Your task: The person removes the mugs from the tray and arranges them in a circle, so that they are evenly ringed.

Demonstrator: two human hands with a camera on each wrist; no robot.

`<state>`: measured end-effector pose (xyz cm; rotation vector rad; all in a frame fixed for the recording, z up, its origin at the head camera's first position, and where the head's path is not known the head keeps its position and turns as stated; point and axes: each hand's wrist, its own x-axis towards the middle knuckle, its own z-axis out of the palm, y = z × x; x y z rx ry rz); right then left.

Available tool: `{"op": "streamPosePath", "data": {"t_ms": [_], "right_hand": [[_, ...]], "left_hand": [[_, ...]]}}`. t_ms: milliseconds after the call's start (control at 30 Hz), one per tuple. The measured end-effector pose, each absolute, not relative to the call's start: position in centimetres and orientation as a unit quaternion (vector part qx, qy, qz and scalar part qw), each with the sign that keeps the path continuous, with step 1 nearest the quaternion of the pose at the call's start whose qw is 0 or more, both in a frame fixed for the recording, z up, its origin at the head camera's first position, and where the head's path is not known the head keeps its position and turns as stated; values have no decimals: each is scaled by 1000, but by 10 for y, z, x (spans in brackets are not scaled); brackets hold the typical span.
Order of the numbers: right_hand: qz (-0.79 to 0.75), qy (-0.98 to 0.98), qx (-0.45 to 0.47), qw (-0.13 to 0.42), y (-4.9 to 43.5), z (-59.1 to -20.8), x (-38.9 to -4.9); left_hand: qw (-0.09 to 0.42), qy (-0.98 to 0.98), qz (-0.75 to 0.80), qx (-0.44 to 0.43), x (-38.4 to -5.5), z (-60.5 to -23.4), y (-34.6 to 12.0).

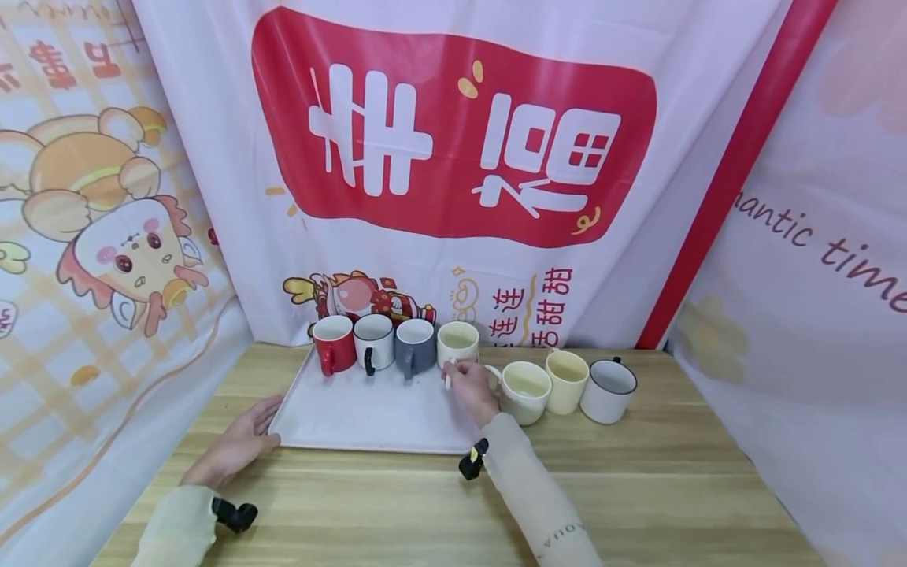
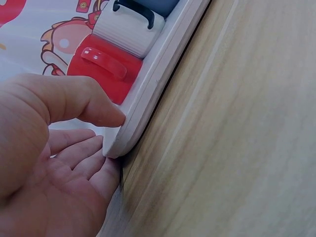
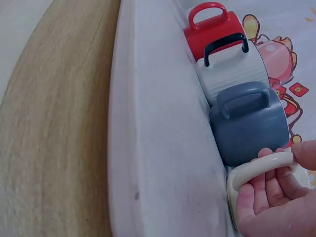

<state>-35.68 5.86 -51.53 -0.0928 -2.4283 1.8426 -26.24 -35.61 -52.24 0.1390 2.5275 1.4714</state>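
In the head view my right hand [image 1: 471, 387] holds a cream mug [image 1: 457, 340] by its handle at the tray's back right. The right wrist view shows fingers passing through the pale handle [image 3: 264, 167]. Beside that mug, in a row on the white tray [image 1: 368, 413], stand a grey mug [image 1: 416, 346], a white mug with a black handle [image 1: 374, 342] and a red mug [image 1: 334, 345]. My left hand [image 1: 239, 441] touches the tray's front left corner. Its thumb [image 2: 106, 111] lies against the rim with the fingers extended; some fingertips are hidden.
Right of the tray, on the wooden table [image 1: 609, 492], stand another cream mug [image 1: 525, 394], a pale yellow mug [image 1: 566, 382] and a white mug with a dark rim [image 1: 608, 391]. A printed cloth [image 1: 453, 260] hangs behind the tray, close to the row of mugs.
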Motion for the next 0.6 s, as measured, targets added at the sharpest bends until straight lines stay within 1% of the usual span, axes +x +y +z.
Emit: {"op": "streamPosePath", "data": {"t_ms": [333,600], "right_hand": [[650,-756,-68,40,63,-502,-340],[714,-699,-45,30,65,-498,-329]], "left_hand": [[108,856,503,53,-264,-528,-359],[108,853,508,59,-266,-528,-359]]}}
